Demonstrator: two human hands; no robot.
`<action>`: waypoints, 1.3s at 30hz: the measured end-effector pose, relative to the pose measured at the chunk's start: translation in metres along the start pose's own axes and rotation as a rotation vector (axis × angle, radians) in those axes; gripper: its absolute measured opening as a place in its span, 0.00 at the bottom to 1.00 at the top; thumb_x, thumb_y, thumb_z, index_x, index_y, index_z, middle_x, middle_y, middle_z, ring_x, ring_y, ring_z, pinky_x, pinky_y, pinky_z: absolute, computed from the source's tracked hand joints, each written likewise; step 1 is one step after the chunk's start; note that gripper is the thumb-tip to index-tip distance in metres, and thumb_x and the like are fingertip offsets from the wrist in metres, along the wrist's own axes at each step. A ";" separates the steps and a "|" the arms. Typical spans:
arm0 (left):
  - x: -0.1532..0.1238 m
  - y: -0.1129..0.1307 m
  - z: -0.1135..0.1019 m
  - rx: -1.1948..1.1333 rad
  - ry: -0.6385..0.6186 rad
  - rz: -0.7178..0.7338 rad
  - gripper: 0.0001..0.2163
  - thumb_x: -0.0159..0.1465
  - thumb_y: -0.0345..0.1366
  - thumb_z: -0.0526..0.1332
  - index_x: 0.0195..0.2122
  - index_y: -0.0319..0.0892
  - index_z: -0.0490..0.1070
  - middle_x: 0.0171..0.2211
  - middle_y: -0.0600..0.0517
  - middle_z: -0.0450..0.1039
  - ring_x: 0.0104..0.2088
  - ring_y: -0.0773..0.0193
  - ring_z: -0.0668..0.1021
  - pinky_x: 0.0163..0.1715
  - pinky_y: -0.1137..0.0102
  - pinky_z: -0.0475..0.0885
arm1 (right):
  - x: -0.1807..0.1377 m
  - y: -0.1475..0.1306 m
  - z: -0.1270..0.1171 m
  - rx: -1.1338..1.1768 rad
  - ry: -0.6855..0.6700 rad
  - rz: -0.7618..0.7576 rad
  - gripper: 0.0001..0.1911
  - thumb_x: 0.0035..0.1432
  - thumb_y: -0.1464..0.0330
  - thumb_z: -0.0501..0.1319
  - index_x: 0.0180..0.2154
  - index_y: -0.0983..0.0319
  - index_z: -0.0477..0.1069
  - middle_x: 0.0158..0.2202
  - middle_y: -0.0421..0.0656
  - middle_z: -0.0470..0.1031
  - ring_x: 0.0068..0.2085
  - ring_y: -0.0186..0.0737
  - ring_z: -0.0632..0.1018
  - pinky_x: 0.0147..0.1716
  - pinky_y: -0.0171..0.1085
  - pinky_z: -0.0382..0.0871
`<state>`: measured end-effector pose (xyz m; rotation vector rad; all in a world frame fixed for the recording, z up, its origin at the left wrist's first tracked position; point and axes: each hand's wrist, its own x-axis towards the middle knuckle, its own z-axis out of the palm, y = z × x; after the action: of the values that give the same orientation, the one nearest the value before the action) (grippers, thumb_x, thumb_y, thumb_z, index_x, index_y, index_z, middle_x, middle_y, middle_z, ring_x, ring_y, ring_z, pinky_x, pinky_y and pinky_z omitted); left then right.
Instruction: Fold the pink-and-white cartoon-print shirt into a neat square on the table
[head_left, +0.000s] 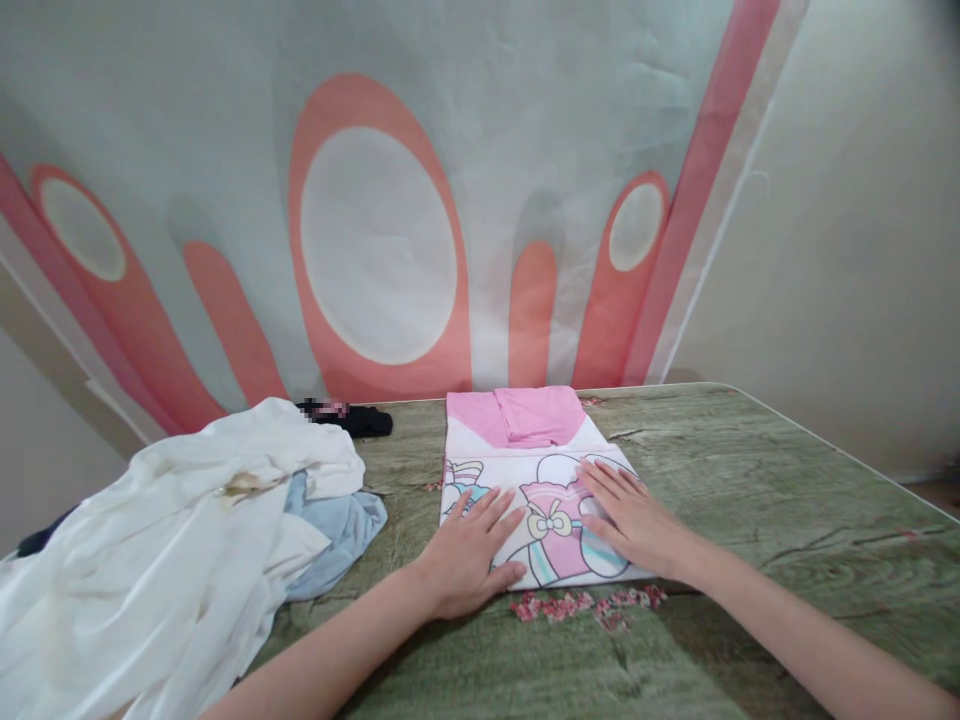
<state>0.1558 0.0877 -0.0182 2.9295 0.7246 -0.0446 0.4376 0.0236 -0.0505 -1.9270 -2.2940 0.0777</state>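
Note:
A folded pink and white T-shirt with a cartoon print and a bow lies flat on the table. Its far part is plain pink, with a smaller pink fold on top. My left hand rests with fingers spread on the near left corner of the shirt. On the right side of the print, my right hand lies flat, its fingers pointing to the far left. Neither hand grips the cloth.
White clothes are heaped on the left, with a light blue garment beneath. Behind them lies a black garment. The wood-patterned table meets a wall covering with orange shapes at its far edge.

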 end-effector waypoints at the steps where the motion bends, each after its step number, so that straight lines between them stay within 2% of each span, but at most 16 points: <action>1: 0.000 0.000 0.001 0.006 0.005 -0.002 0.29 0.64 0.55 0.39 0.63 0.47 0.44 0.64 0.49 0.39 0.63 0.53 0.45 0.59 0.53 0.41 | 0.002 0.001 0.003 -0.008 -0.004 -0.010 0.34 0.60 0.50 0.41 0.63 0.58 0.44 0.64 0.43 0.43 0.64 0.45 0.46 0.60 0.50 0.43; 5: -0.003 0.002 0.002 0.011 0.016 -0.009 0.29 0.64 0.55 0.40 0.63 0.48 0.45 0.64 0.49 0.39 0.63 0.52 0.44 0.58 0.51 0.41 | -0.006 0.005 0.005 -0.019 -0.027 -0.039 0.32 0.61 0.51 0.41 0.63 0.55 0.43 0.64 0.41 0.43 0.63 0.44 0.47 0.60 0.50 0.43; 8: -0.009 0.001 0.002 0.005 0.014 -0.014 0.32 0.63 0.57 0.40 0.63 0.44 0.44 0.64 0.46 0.38 0.63 0.51 0.45 0.59 0.53 0.41 | -0.019 0.012 0.002 -0.015 -0.050 -0.034 0.31 0.61 0.51 0.41 0.63 0.55 0.42 0.65 0.40 0.42 0.64 0.43 0.46 0.61 0.48 0.43; 11: -0.022 -0.002 0.003 -0.003 0.009 -0.037 0.34 0.62 0.58 0.40 0.64 0.40 0.42 0.64 0.45 0.37 0.63 0.53 0.44 0.60 0.57 0.41 | -0.035 0.025 0.003 -0.013 -0.060 0.007 0.32 0.61 0.52 0.41 0.63 0.54 0.40 0.65 0.40 0.40 0.64 0.43 0.46 0.61 0.49 0.43; 15: -0.044 -0.006 -0.001 -0.041 -0.035 -0.051 0.33 0.64 0.56 0.39 0.64 0.40 0.40 0.64 0.46 0.36 0.63 0.56 0.43 0.60 0.61 0.42 | -0.053 0.047 0.009 -0.004 -0.072 0.061 0.33 0.60 0.51 0.42 0.63 0.54 0.39 0.65 0.39 0.42 0.63 0.44 0.46 0.60 0.52 0.43; 19: -0.041 -0.012 -0.012 -0.099 -0.067 -0.091 0.30 0.66 0.53 0.37 0.64 0.39 0.41 0.64 0.46 0.39 0.63 0.59 0.46 0.60 0.64 0.45 | -0.043 0.059 0.009 0.006 -0.050 0.143 0.33 0.60 0.50 0.40 0.63 0.57 0.43 0.64 0.42 0.44 0.63 0.45 0.47 0.59 0.52 0.46; 22: -0.016 -0.022 -0.013 -0.069 0.008 -0.176 0.31 0.66 0.53 0.39 0.63 0.36 0.45 0.64 0.43 0.41 0.63 0.57 0.46 0.59 0.62 0.46 | -0.012 0.053 0.006 0.002 0.005 0.121 0.34 0.61 0.50 0.39 0.63 0.61 0.45 0.64 0.44 0.43 0.63 0.45 0.46 0.60 0.50 0.46; 26: 0.014 -0.040 0.001 0.013 0.090 -0.266 0.31 0.65 0.52 0.41 0.62 0.33 0.47 0.63 0.40 0.41 0.63 0.55 0.47 0.59 0.58 0.45 | 0.028 0.041 0.011 -0.026 0.059 0.077 0.36 0.60 0.50 0.39 0.62 0.65 0.47 0.64 0.48 0.45 0.63 0.45 0.47 0.60 0.48 0.45; 30: 0.012 -0.056 0.016 -0.022 0.139 -0.292 0.30 0.64 0.52 0.42 0.62 0.36 0.46 0.64 0.41 0.41 0.63 0.54 0.46 0.59 0.58 0.45 | 0.042 0.045 0.023 0.053 0.069 0.023 0.35 0.59 0.49 0.44 0.61 0.62 0.51 0.63 0.47 0.49 0.63 0.46 0.49 0.60 0.49 0.45; 32: 0.008 -0.064 0.019 -0.098 0.183 -0.291 0.31 0.63 0.51 0.47 0.61 0.35 0.49 0.63 0.40 0.44 0.62 0.54 0.48 0.58 0.60 0.47 | 0.043 0.058 0.025 0.181 0.148 0.020 0.32 0.59 0.52 0.46 0.59 0.62 0.55 0.62 0.48 0.52 0.62 0.47 0.53 0.60 0.48 0.47; 34: 0.008 -0.075 0.019 -0.183 0.289 -0.317 0.31 0.59 0.48 0.55 0.59 0.34 0.53 0.60 0.38 0.52 0.60 0.52 0.55 0.57 0.60 0.52 | 0.044 0.077 0.023 0.327 0.295 0.123 0.28 0.59 0.55 0.50 0.57 0.62 0.58 0.59 0.50 0.58 0.59 0.48 0.61 0.57 0.47 0.55; 36: 0.012 -0.085 0.017 -0.288 0.421 -0.388 0.29 0.55 0.42 0.60 0.55 0.33 0.57 0.54 0.37 0.61 0.54 0.52 0.66 0.52 0.61 0.60 | 0.045 0.097 0.022 0.450 0.401 0.296 0.25 0.57 0.59 0.53 0.54 0.62 0.61 0.51 0.51 0.69 0.50 0.47 0.71 0.49 0.46 0.65; 39: 0.022 -0.100 0.012 -0.507 0.514 -0.496 0.27 0.50 0.38 0.64 0.50 0.34 0.61 0.42 0.43 0.69 0.36 0.60 0.75 0.38 0.66 0.70 | 0.044 0.119 0.026 0.611 0.363 0.418 0.19 0.52 0.64 0.58 0.46 0.63 0.66 0.38 0.48 0.76 0.37 0.43 0.77 0.39 0.43 0.70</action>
<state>0.1289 0.1838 -0.0429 2.2238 1.2886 0.7476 0.5429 0.0894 -0.0888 -1.8482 -1.3974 0.3872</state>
